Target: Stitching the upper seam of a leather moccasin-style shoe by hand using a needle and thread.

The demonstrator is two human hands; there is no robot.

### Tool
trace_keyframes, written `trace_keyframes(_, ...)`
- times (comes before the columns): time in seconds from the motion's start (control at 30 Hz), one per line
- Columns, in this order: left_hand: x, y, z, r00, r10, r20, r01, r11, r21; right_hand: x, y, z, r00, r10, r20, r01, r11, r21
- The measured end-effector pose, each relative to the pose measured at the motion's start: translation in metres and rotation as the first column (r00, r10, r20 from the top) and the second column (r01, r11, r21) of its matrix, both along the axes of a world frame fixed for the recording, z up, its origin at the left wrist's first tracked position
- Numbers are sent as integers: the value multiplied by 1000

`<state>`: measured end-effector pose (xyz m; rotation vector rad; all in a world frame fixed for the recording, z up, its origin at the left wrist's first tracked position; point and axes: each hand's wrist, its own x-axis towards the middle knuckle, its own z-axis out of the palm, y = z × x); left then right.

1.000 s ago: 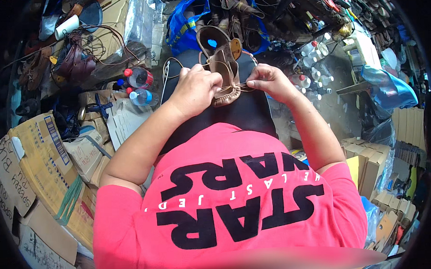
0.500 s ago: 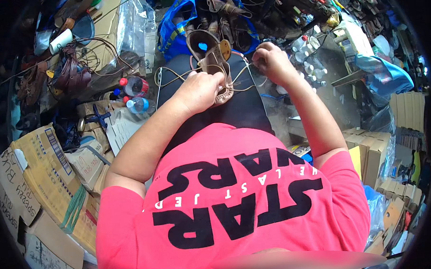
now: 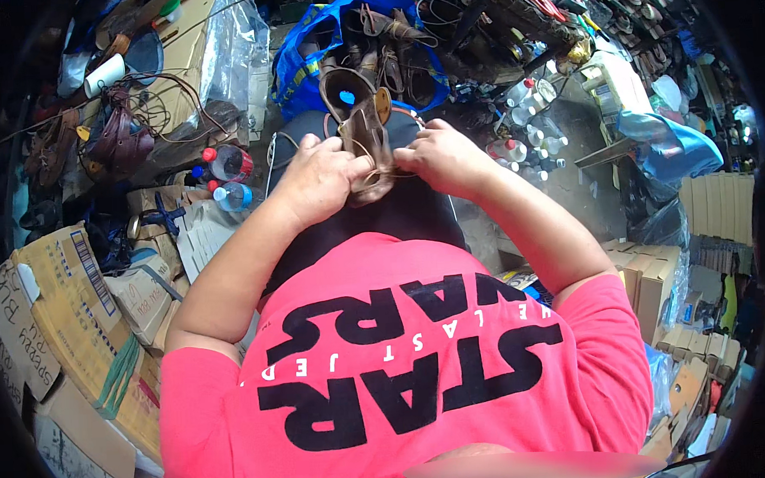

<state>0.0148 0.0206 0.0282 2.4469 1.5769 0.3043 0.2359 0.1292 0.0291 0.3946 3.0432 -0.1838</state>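
Bright light on my shirt (image 3: 383,264) and forearms (image 3: 240,252); glare on clear plastic sheet (image 3: 235,50); clutter (image 3: 498,41) up top dim. Shoe (image 3: 372,191) motion-blurred, bottom edge smeared, sides fisheye-bent, corners black.

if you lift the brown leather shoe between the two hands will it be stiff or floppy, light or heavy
The brown leather shoe will probably flex, since its thin-looking sides gape open. It is likely light for its size, being hollow. Its toe is blurred, so that end's firmness can't be judged.
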Motion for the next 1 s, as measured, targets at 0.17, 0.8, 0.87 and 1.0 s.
trace_keyframes(0.17, -62, -43, 14, 979, 201, 39, -204, 976, 79, 58, 20, -3, 953, -301, 42, 302, 953, -19)
trace_keyframes(0.8, -186, -108, 37, 676, 737, -2, -721, 662, 204, 185, 35, -26, 645, -760, 80, 745, 603, -285)
trace_keyframes(0.87, -231, -139, 47, 374, 911, -174, -871, 410, 272, 278, 42, -42, 553, -827, 101, 833, 551, -44)
trace_keyframes(1.0, -158, -91, 28, 631, 775, 24, -748, 600, 283, 270, 38, -58, 488, -821, 297, 838, 536, 105)
